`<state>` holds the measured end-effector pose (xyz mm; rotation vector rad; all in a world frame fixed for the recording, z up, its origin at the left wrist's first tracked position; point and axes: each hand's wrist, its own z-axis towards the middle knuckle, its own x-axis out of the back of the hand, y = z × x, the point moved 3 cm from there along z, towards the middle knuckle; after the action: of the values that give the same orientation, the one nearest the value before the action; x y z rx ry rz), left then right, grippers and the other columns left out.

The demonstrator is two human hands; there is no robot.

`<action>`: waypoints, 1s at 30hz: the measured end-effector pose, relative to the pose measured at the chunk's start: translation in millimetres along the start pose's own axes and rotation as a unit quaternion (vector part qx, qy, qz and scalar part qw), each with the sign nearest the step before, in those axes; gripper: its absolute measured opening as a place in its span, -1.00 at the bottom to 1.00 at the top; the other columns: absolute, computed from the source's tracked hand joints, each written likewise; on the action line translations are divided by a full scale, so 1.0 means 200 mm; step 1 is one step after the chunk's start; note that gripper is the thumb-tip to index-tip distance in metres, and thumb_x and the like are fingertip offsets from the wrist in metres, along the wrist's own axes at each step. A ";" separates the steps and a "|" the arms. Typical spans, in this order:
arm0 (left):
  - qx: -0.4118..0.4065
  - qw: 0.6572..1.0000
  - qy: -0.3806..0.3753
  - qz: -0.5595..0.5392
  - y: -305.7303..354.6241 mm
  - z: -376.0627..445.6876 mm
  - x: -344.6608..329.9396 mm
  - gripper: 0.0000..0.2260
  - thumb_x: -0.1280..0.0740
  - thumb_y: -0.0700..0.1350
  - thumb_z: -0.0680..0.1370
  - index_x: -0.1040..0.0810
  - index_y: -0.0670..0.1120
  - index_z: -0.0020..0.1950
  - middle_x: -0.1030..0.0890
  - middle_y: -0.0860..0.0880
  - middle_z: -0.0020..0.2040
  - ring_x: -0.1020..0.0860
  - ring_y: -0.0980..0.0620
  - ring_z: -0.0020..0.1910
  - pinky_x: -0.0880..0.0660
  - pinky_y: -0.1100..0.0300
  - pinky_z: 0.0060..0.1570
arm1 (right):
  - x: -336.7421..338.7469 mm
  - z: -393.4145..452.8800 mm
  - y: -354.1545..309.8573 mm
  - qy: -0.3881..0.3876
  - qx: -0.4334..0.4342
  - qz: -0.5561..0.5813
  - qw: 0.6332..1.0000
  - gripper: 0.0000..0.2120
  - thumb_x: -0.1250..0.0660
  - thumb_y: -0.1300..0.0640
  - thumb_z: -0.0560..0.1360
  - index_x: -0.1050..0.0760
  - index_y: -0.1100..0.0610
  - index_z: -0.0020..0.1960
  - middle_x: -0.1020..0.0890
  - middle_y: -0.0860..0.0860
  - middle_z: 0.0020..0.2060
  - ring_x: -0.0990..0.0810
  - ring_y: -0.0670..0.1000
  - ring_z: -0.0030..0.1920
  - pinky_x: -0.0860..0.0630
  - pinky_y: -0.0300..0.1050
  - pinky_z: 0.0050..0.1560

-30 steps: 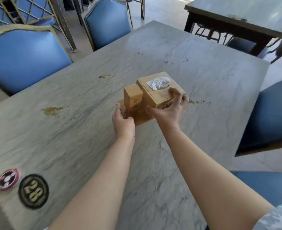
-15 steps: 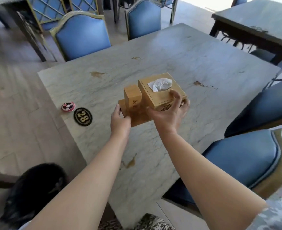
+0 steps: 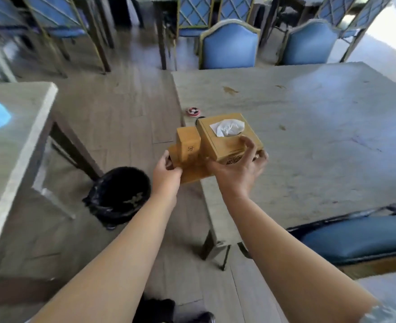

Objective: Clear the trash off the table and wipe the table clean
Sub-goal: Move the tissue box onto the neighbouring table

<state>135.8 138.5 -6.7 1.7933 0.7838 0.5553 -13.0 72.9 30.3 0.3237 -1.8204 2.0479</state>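
While both hands hold it up, the wooden tissue holder (image 3: 218, 145) hangs over the left edge of the marble table (image 3: 320, 141). The left hand (image 3: 166, 176) grips the low tray end, with the thumb curled on top. The right hand (image 3: 236, 170) cups the tissue box end from below, and its fingers (image 3: 248, 145) bend up over the lid. A white tissue (image 3: 228, 128) sticks out of the hole on top.

0.5 seconds ago the holder was over the middle of the table. Now it has come to the table's edge, and the view has turned left, so more floor shows.

Brown stains (image 3: 231, 90) dot the tabletop. A small red badge (image 3: 193, 111) lies near the table's left edge. A black trash bin (image 3: 120, 194) stands on the floor, in the gap between this table and another table (image 3: 17, 145) on the left. Blue chairs (image 3: 229, 46) stand at the far side, and 1 blue seat (image 3: 360, 238) is at the near right.
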 end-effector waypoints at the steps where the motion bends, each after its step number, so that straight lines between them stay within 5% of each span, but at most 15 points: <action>1: 0.001 1.000 0.018 0.006 0.00 -0.01 0.11 -0.45 -0.28 -0.29 0.53 -0.31 0.03 0.50 -0.49 0.02 0.34 -0.49 0.01 0.27 -0.45 -0.02 0.29 | -0.06 -0.06 -0.04 -0.012 0.007 0.002 1.000 -0.21 -0.59 -0.04 0.13 -0.27 -0.23 0.26 -0.12 0.07 0.39 -0.17 0.11 0.37 -0.30 -0.14 0.19; 9: 0.000 0.990 0.138 -0.003 -0.02 0.00 0.97 -0.52 -0.36 -0.16 0.52 -0.41 0.08 0.43 -0.51 0.03 0.33 -0.48 -0.02 0.29 -0.45 -0.05 0.30 | -0.60 -0.60 -0.34 -0.101 0.033 0.031 0.994 -0.21 -0.59 -0.03 0.15 -0.28 -0.20 0.27 -0.11 0.05 0.38 -0.14 0.09 0.39 -0.32 -0.12 0.25; 19: -0.012 0.989 0.149 -0.020 0.03 0.20 2.02 -0.54 -0.34 -0.27 0.51 -0.46 -0.01 0.39 -0.59 0.02 0.23 -0.56 0.04 0.18 -0.52 0.08 0.19 | -1.35 -1.23 -0.70 -0.140 0.028 0.056 0.988 -0.20 -0.60 -0.05 0.16 -0.24 -0.23 0.26 -0.07 -0.04 0.39 -0.11 0.04 0.39 -0.26 -0.19 0.19; 23: -0.010 0.985 0.175 0.002 0.05 0.31 2.29 -0.57 -0.30 -0.30 0.53 -0.48 -0.03 0.38 -0.58 0.06 0.13 -0.55 0.09 0.10 -0.47 0.24 0.03 | -1.62 -1.38 -0.78 -0.141 0.018 0.057 0.988 -0.20 -0.60 -0.04 0.15 -0.26 -0.22 0.26 -0.09 -0.01 0.38 -0.12 0.04 0.37 -0.27 -0.21 0.16; 30: 0.023 0.972 0.232 0.043 0.03 0.60 2.56 -0.55 -0.26 -0.30 0.53 -0.46 -0.01 0.40 -0.55 0.00 0.26 -0.52 0.03 0.20 -0.48 0.08 0.24 | -2.04 -1.45 -0.86 -0.151 0.025 0.037 0.988 -0.19 -0.59 -0.05 0.13 -0.27 -0.20 0.28 -0.11 0.06 0.38 -0.15 0.10 0.36 -0.35 -0.02 0.32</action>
<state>567.8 438.1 -40.9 1.7672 1.0432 1.0444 450.5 321.8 -23.6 0.6185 -1.9816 2.1950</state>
